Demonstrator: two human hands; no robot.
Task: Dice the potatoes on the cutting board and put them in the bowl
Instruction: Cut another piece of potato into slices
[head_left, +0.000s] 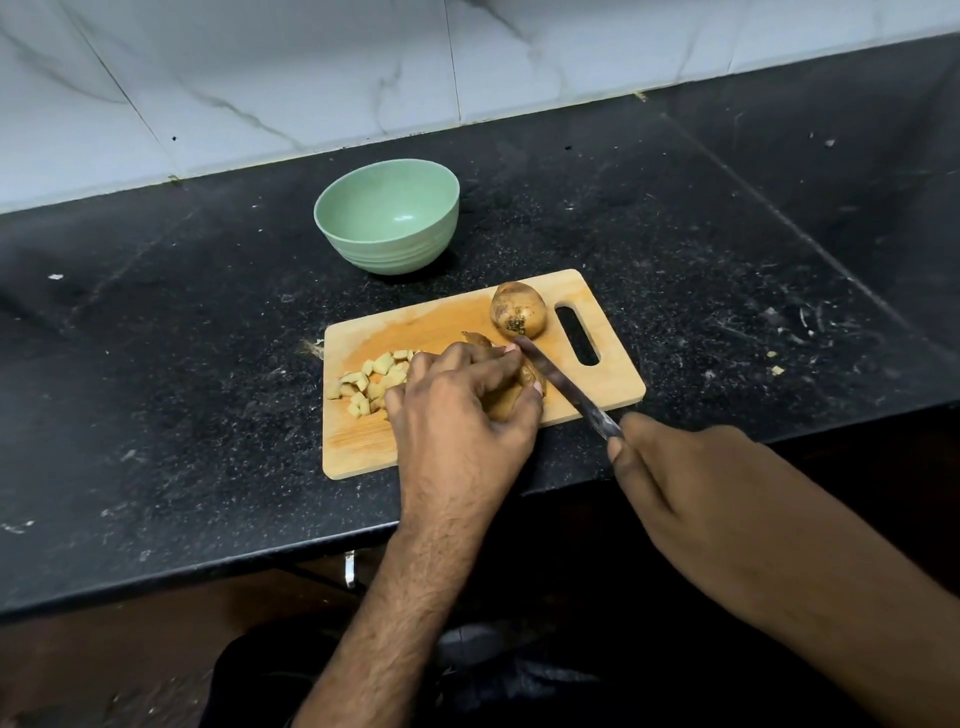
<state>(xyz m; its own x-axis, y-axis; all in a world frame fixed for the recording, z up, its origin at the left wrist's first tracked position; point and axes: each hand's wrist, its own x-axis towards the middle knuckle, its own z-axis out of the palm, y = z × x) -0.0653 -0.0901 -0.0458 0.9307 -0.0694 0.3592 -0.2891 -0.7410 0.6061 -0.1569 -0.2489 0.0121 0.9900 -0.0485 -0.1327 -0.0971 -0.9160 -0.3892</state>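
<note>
Fingers of my left hand (457, 410) clamp a potato piece (506, 400) on the cutting board (457, 322); right hand (691, 467) grips the knife (566, 387) beside them. Dice (371, 382) lie left, whole potato (518, 309) and empty bowl (387, 215) beyond.

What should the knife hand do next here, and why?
Probably press the knife down through the potato piece pinned under the left hand. The blade already lies against that piece beside the fingertips, only a small pile of dice is cut, the bowl is empty, and a whole potato waits.
</note>
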